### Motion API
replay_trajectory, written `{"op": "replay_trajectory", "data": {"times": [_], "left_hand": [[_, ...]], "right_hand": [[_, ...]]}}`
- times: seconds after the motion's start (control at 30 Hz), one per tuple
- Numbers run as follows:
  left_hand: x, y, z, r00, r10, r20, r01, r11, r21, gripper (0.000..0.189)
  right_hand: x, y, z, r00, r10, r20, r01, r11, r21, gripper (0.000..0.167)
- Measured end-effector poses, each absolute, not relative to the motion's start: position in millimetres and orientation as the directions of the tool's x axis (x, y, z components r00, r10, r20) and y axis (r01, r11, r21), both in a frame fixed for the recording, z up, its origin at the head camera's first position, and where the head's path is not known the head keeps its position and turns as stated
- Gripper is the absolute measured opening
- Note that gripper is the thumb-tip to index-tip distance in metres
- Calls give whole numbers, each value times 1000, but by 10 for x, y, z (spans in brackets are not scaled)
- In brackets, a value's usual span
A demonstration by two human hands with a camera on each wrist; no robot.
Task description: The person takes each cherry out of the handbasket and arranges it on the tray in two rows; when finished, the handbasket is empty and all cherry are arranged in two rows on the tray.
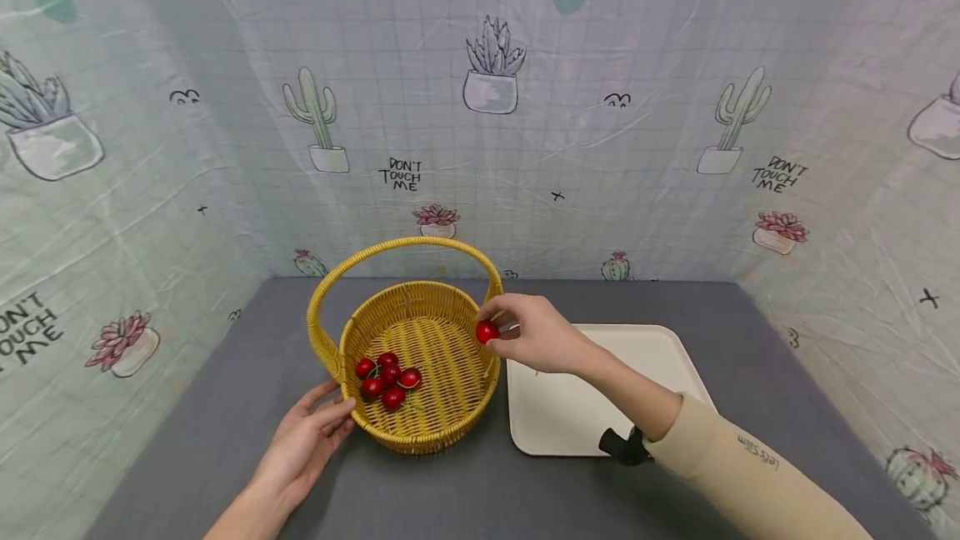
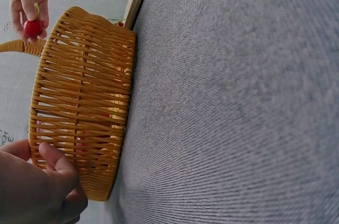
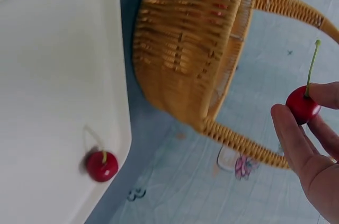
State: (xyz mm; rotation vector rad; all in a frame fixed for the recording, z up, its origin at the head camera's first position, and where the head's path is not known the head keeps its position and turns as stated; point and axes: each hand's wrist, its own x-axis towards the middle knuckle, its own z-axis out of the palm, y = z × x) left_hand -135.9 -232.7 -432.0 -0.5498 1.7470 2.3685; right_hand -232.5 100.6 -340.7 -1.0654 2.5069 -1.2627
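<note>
In the head view my right hand point(image 1: 536, 332) pinches a red cherry point(image 1: 487, 332) over the right rim of a yellow wicker basket point(image 1: 450, 357). The right wrist view shows this cherry point(image 3: 303, 105) between thumb and fingers, its green stem pointing up. At the basket's near left side, my left hand point(image 1: 303, 440) holds the rim, thumb on the edge. Several dark red cherries point(image 1: 390, 375) lie inside on the left part of the basket floor. One more cherry point(image 3: 101, 166) sits near the edge of a white tray point(image 3: 58, 75); in the head view my right hand hides it.
The white tray point(image 1: 562, 423) lies right of the basket on a grey cloth-covered table point(image 1: 450, 490), partly beneath my right forearm. The tall basket handle point(image 1: 405, 242) arches over the back. A printed curtain point(image 1: 555, 132) encloses the table's back and sides.
</note>
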Motion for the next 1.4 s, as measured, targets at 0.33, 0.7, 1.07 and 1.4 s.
{"op": "replay_trajectory", "data": {"times": [0.33,0.7,1.07,1.4], "left_hand": [[-1354,-2331,-4309,-917,-99,-386,-339,-315,886,75],[-1356,-2343,-4323,-915,-96,-391,-342,-325,881,77],[-1368,-2348,-4308,-915,-94,-392,-343,-326,881,76],[-1368,-2346,-4313,-918,-81,-387,-343,-327,881,75]], "right_hand": [[-2391,1377,-3505,-800,-585,136,-432,403,-807,29],[-2533,1746,-3748,-867,-483,119,-390,510,-767,30],[-2676,1981,-3984,-914,-402,59,-301,571,-764,32],[-2763,2102,-4167,-931,-365,2,-231,586,-777,37]]}}
